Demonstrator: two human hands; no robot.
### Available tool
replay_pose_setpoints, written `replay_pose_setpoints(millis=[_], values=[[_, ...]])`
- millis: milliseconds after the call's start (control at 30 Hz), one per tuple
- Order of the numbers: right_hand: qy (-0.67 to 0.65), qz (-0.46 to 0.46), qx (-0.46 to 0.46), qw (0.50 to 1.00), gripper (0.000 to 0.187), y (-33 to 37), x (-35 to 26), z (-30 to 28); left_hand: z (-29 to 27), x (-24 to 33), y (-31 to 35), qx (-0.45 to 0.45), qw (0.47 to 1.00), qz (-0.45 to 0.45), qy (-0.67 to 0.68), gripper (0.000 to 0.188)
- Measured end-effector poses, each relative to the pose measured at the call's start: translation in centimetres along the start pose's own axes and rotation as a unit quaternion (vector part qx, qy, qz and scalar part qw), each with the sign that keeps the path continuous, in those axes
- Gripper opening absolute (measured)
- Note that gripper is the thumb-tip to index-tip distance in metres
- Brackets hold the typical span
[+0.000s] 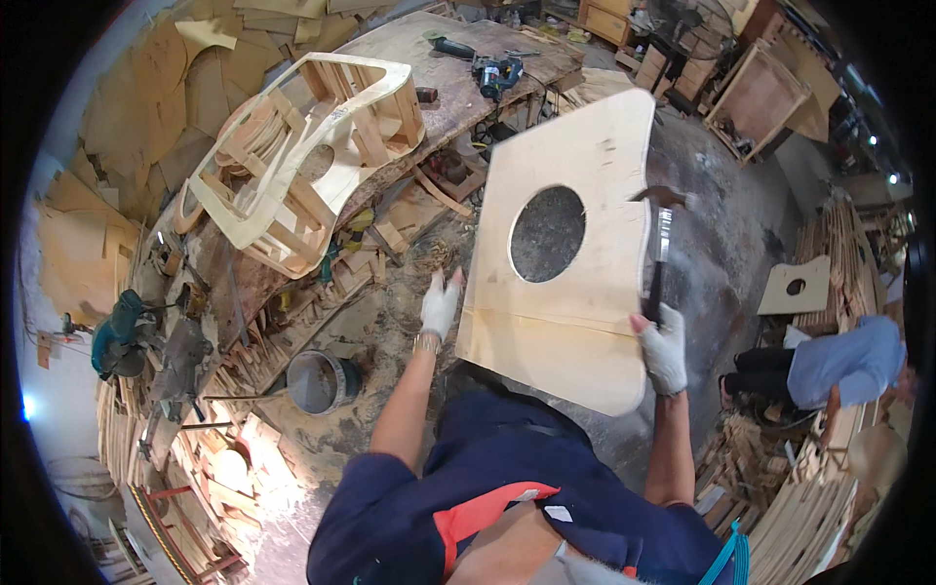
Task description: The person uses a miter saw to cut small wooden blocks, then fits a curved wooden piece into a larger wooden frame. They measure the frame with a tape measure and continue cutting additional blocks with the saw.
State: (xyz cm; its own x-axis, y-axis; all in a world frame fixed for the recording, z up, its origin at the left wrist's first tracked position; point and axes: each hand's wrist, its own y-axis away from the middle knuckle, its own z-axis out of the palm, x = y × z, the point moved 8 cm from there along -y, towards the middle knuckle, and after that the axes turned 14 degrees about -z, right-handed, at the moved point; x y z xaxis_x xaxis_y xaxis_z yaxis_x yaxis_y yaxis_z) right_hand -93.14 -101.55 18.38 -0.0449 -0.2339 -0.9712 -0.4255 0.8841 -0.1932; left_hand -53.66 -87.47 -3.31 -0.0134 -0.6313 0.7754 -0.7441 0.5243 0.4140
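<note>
There was the board (558,314), tilted over the floor — the right hand (665,353) held its edge and the hammer (657,268) at once! A shared grip could have let either slip. The left hand (441,307) stood at the opposite edge (gripping or not, I couldn't tell). Around them: dusty grey floor (726,258), littered workbench (536,44), curvy wooden frame (343,180) — and one bucket (346,380).

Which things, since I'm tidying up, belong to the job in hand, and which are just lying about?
Belonging to the job:
- pale plywood panel with round hole, beside white-gloved left hand
- black-handled claw hammer, in white-gloved right hand

Apparently lying about:
- round grey bucket
- blue-and-black power tool
- pale openwork wooden frame, though possibly connected
</note>
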Motion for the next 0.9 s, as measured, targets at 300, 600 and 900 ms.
replay_pose_setpoints(millis=[300, 600, 900], values=[[0.074, 0.009, 0.026, 0.997, 0.035, -16.4, 4.6, -8.8, 12.6, 10.1, -20.7, -0.299, 0.854, -0.093, 0.416, 0.079], [0.291, -0.077, 0.189, 0.935, 0.02, -30.6, 5.0, -8.1, 10.5, 18.0, -31.8, -0.136, 0.931, -0.09, 0.326, 0.086], [0.003, 0.068, 0.194, 0.979, 0.02, -41.3, 14.1, 1.7, 10.0, 17.2, -42.2, -0.122, 0.88, -0.178, 0.424, 0.087]])
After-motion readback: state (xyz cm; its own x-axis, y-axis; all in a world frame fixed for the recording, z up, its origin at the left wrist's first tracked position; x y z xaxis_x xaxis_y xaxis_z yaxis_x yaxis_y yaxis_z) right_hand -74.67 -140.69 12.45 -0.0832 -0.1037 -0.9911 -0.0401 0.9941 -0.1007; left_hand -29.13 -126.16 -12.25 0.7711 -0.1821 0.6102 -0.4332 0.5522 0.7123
